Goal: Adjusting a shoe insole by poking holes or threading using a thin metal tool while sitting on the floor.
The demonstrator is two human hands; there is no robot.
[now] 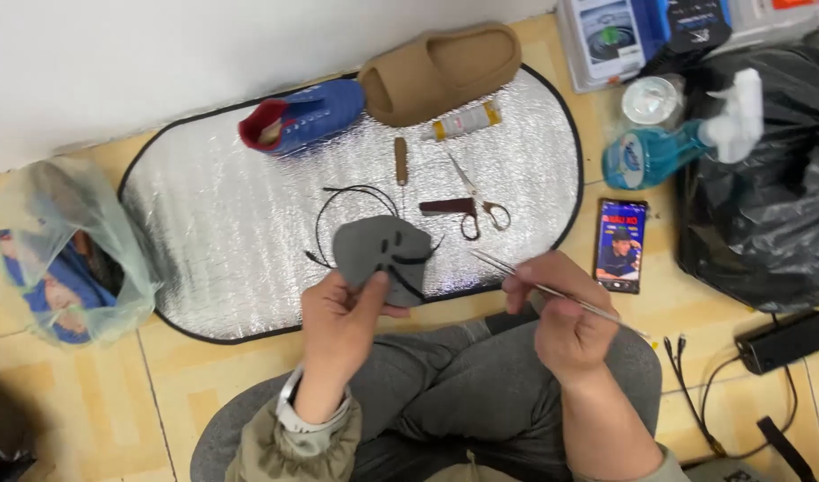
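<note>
My left hand (343, 326) pinches the lower edge of a grey shoe part (383, 250) with holes and a black lace or cord (356, 201) threaded through it, held just above the silver mat's near edge. My right hand (561, 312) grips long metal tweezers (517, 272) whose tips point left toward the grey piece, a short way from it. Both hands hover over my crossed legs in grey trousers.
On the silver foil mat (204, 223) lie scissors (476, 210), a wooden-handled awl (401, 162), a glue tube (463, 122), a blue shoe (302, 119) and a tan slipper (441, 71). A phone (621, 245), blue spray bottle (659, 152), black bag (766, 196), charger cables (695, 384) sit right; a plastic bag (57, 250) left.
</note>
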